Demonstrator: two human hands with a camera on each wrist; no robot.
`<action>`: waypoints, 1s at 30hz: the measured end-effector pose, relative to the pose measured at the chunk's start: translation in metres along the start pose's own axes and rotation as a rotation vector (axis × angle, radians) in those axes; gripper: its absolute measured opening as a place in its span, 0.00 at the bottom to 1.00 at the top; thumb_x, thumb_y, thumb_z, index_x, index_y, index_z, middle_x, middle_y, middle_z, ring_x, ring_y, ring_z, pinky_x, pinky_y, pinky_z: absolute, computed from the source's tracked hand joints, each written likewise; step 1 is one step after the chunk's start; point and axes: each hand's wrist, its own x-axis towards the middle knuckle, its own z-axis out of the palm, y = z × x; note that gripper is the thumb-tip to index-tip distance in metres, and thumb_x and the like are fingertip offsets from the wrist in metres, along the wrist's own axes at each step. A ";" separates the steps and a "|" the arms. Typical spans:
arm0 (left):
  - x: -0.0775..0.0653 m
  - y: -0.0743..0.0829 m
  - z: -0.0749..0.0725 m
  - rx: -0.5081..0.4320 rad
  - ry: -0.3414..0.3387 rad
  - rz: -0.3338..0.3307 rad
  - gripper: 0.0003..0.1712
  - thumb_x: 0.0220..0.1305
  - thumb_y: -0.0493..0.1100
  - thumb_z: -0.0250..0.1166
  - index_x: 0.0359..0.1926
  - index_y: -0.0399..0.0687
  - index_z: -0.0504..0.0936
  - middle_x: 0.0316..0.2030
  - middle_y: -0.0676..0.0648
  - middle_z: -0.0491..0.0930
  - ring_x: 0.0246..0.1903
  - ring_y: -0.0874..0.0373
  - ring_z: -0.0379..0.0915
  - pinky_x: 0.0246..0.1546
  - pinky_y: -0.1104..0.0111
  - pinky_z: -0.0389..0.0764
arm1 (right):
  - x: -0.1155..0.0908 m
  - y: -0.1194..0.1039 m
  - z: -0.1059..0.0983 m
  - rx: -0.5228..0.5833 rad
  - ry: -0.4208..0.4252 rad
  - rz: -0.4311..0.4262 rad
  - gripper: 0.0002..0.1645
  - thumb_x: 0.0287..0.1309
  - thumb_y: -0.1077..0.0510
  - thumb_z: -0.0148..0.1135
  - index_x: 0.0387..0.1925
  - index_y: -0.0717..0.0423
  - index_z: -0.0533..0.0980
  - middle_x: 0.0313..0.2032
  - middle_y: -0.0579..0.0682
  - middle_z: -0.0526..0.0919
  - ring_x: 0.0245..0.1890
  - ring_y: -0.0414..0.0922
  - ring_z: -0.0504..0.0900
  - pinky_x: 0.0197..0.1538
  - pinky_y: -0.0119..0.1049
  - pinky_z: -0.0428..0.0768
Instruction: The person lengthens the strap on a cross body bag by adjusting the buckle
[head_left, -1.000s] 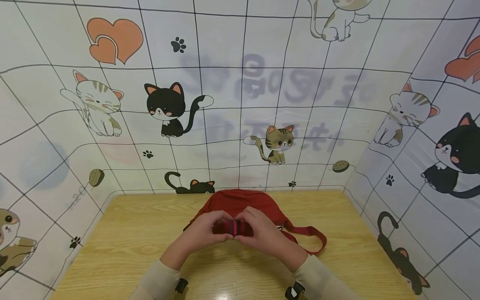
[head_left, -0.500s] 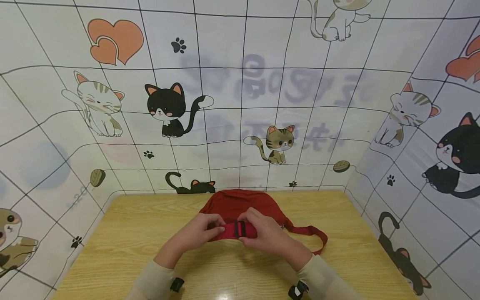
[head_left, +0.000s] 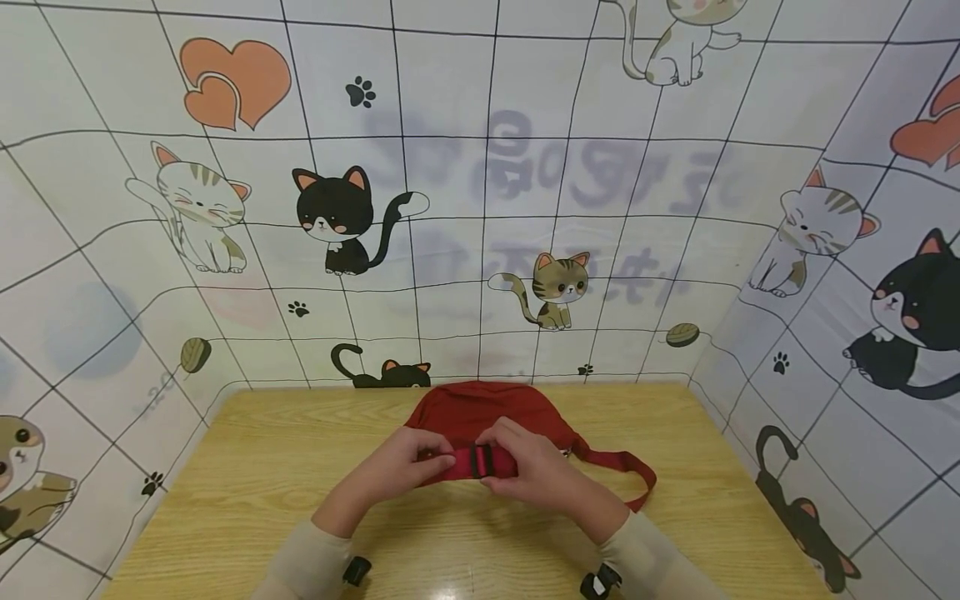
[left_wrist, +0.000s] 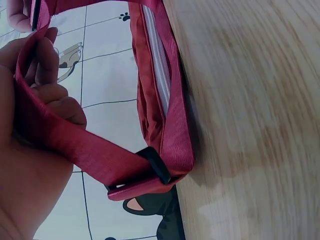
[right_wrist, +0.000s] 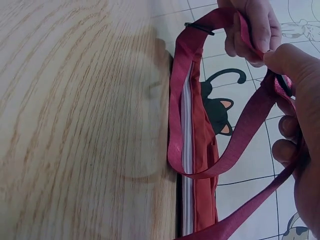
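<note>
A red bag (head_left: pixel 487 408) with a pale zipper (right_wrist: pixel 187 120) lies on the table behind both hands. Its red strap (left_wrist: pixel 100 155) is raised in front, and a black slider buckle (head_left: pixel 481 461) sits on it between the hands. My left hand (head_left: pixel 401 461) pinches the strap to the left of this buckle, thumb on the near side. Just to its right, my right hand (head_left: pixel 534 468) grips the strap with thumb and fingers. Another black buckle (left_wrist: pixel 155 164) sits lower on the strap in the left wrist view. The palms hide part of the strap.
A strap loop (head_left: pixel 637 475) trails on the wooden table (head_left: pixel 247 492) to the right of the bag. White cloth walls (head_left: pixel 450 208) printed with cats enclose the table's back and sides. Black wrist devices (head_left: pixel 358 570) show below the sleeves.
My left hand has slid left along the strap, baring a stretch beside the buckle. The buckle has shifted slightly right with my right hand. Over the last half second, little differs.
</note>
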 end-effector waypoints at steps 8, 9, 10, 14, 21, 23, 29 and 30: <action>0.005 0.001 0.005 -0.025 0.024 0.055 0.09 0.79 0.41 0.70 0.39 0.62 0.88 0.31 0.62 0.82 0.33 0.66 0.75 0.35 0.70 0.79 | 0.001 -0.001 0.003 0.033 0.013 -0.031 0.31 0.63 0.56 0.83 0.62 0.44 0.77 0.53 0.36 0.79 0.44 0.35 0.81 0.47 0.33 0.84; 0.005 0.001 0.006 -0.029 0.026 0.064 0.09 0.79 0.41 0.70 0.39 0.61 0.88 0.33 0.62 0.82 0.34 0.66 0.75 0.36 0.69 0.79 | 0.001 -0.001 0.003 0.039 0.011 -0.033 0.31 0.63 0.56 0.83 0.62 0.43 0.77 0.53 0.36 0.79 0.44 0.36 0.81 0.47 0.34 0.84; 0.005 0.001 0.007 -0.031 0.026 0.074 0.08 0.79 0.41 0.70 0.40 0.60 0.88 0.34 0.61 0.81 0.34 0.66 0.75 0.37 0.69 0.79 | 0.001 -0.001 0.003 0.044 0.008 -0.032 0.31 0.63 0.56 0.83 0.62 0.43 0.77 0.53 0.36 0.79 0.44 0.36 0.82 0.47 0.34 0.84; 0.006 0.002 0.010 -0.039 0.023 0.097 0.06 0.80 0.42 0.69 0.42 0.59 0.88 0.36 0.60 0.83 0.36 0.64 0.76 0.40 0.68 0.79 | 0.001 -0.002 0.004 0.062 -0.002 -0.033 0.31 0.64 0.56 0.83 0.63 0.42 0.76 0.53 0.35 0.79 0.45 0.38 0.82 0.48 0.35 0.85; 0.007 0.007 0.010 -0.068 -0.017 0.064 0.07 0.83 0.44 0.66 0.45 0.63 0.89 0.33 0.62 0.85 0.31 0.67 0.73 0.35 0.71 0.76 | 0.002 -0.002 0.007 0.043 0.001 -0.034 0.31 0.65 0.56 0.82 0.64 0.41 0.77 0.54 0.35 0.79 0.47 0.36 0.82 0.49 0.36 0.85; 0.007 0.007 0.010 -0.064 -0.023 0.052 0.08 0.83 0.44 0.66 0.45 0.63 0.89 0.34 0.62 0.85 0.32 0.67 0.73 0.36 0.71 0.76 | 0.001 -0.002 0.008 0.036 0.004 -0.036 0.31 0.65 0.56 0.82 0.64 0.41 0.77 0.54 0.35 0.79 0.47 0.36 0.83 0.49 0.35 0.85; 0.002 0.001 0.006 -0.031 -0.042 -0.022 0.06 0.82 0.46 0.67 0.45 0.57 0.90 0.33 0.62 0.86 0.34 0.66 0.78 0.38 0.68 0.80 | 0.000 -0.002 0.007 0.028 0.038 -0.048 0.32 0.63 0.58 0.83 0.64 0.44 0.77 0.54 0.37 0.79 0.45 0.40 0.84 0.47 0.35 0.85; 0.001 -0.001 0.005 -0.030 -0.046 -0.033 0.06 0.82 0.46 0.67 0.45 0.55 0.90 0.32 0.62 0.86 0.33 0.65 0.78 0.38 0.67 0.81 | 0.000 -0.002 0.006 0.028 0.042 -0.047 0.32 0.63 0.58 0.83 0.64 0.44 0.77 0.54 0.37 0.79 0.44 0.40 0.84 0.47 0.35 0.85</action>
